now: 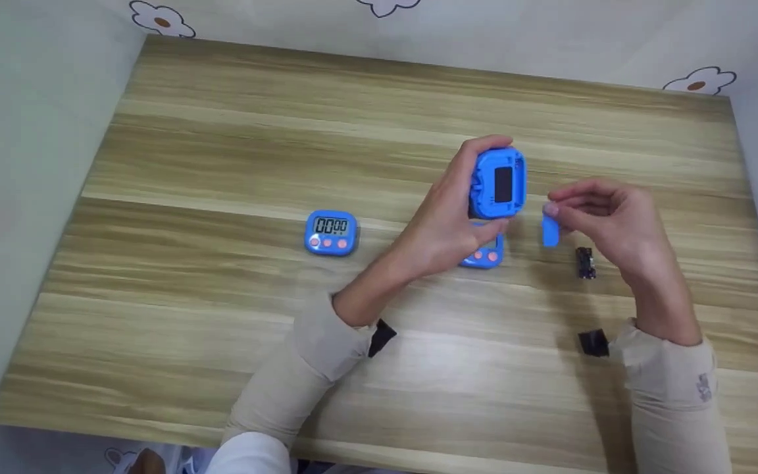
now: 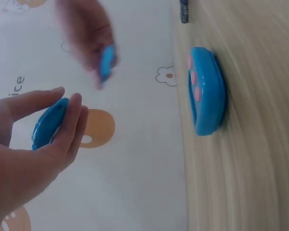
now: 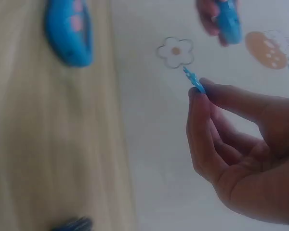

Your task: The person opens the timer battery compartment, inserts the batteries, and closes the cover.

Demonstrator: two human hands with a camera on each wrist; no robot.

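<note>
A blue timer [image 1: 499, 183] is held up in the air by the left hand [image 1: 448, 220], above the middle of the wooden table [image 1: 221, 145], a bit toward the right edge. Its back is turned up, and a dark open slot can be seen there. The fingers [image 2: 67, 126] of that hand are curled round the timer's sides. A small blue lid [image 1: 550, 230] is pinched between the thumb and fingertips of the right hand [image 1: 606, 220], just beside the timer but not touching it. A small dark battery [image 1: 585, 263] lies on the table under the right hand, toward the right edge. A second timer [image 1: 484, 253] lies flat on the table right under the held one, with its pink buttons up. A third timer [image 1: 331, 232], showing zeros, is set near the middle of the table, well apart to the left. It looks as if the lid has been taken off the back and the battery slot is open, so the battery step seems to be in hand. For the next move, the lid would most likely need to be put down, so that the battery could be picked up and lined up with the slot the right way round.
</note>
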